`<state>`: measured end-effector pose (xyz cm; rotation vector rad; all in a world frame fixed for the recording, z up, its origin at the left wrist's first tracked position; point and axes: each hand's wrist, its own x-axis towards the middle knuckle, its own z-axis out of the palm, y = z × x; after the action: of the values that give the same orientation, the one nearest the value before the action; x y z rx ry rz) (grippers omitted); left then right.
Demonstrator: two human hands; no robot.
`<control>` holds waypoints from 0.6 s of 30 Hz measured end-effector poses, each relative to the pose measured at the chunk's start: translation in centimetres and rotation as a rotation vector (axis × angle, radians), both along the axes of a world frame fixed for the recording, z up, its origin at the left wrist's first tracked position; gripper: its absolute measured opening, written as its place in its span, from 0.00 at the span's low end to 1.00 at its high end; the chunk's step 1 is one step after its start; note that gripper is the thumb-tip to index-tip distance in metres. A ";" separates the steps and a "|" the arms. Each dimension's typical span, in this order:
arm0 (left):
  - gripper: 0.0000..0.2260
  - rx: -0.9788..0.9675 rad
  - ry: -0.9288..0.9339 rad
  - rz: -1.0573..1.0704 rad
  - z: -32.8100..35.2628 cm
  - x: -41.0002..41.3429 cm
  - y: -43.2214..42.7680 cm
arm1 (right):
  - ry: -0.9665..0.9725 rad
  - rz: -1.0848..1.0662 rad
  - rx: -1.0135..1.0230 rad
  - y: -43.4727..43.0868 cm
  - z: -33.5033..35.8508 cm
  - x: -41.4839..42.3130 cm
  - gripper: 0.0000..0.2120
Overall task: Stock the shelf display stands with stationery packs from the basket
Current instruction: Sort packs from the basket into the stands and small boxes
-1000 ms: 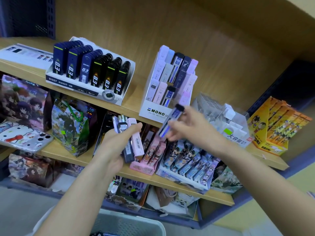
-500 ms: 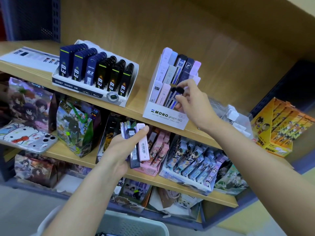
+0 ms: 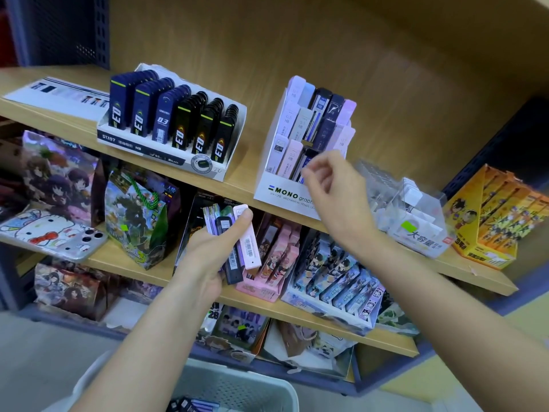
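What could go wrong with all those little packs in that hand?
The left hand grips several slim plastic lead packs fanned out; the pale pink outer pack might slip and fall. The right hand hovers close by the white cardboard MONO stand, so a bump could knock its front packs crooked.

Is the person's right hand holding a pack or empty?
Empty: the right hand, fingers loosely curled, holds nothing, in front of the white cardboard MONO display stand.
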<state>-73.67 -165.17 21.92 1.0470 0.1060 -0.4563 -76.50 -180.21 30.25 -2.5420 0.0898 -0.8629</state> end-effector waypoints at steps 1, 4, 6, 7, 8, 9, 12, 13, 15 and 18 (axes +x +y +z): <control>0.11 -0.001 0.002 0.017 -0.1 0.1 0.0 | 0.099 0.026 0.050 0.7 -0.8 -0.8 0.03; 0.10 -0.016 -0.013 0.045 -0.2 0.3 0.0 | 0.461 0.125 0.152 2.4 -3.3 -2.2 0.07; 0.10 -0.012 -0.023 0.055 -0.2 0.2 0.0 | 0.556 0.179 0.221 3.0 -4.0 -2.1 0.07; 0.10 -0.006 -0.023 0.062 -0.3 0.2 0.0 | 0.575 0.188 0.263 3.1 -4.0 -2.0 0.07; 0.10 0.003 -0.023 0.067 -0.3 0.2 0.0 | 0.592 0.192 0.299 3.3 -3.8 -1.9 0.07; 0.10 0.014 -0.029 0.067 -0.3 0.1 0.0 | 0.608 0.199 0.319 3.4 -3.6 -1.8 0.07; 0.10 0.036 -0.064 0.048 -0.2 -0.1 0.0 | 0.615 0.202 0.272 4.0 -3.8 -1.9 0.09; 0.10 0.036 -0.066 0.044 -0.1 -0.1 -0.1 | 0.594 0.181 0.235 4.2 -4.0 -2.0 0.08; 0.10 0.039 -0.065 0.051 -0.2 -0.1 -0.1 | 0.521 0.132 0.211 4.4 -4.6 -2.1 0.06; 0.09 0.038 -0.062 0.067 0.0 0.0 0.1 | 0.434 0.115 0.184 4.3 -5.0 -2.1 0.05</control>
<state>-73.62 -165.06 21.88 1.0908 0.0946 -0.3621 -78.59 -175.92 25.22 -2.4867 0.1487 -0.2366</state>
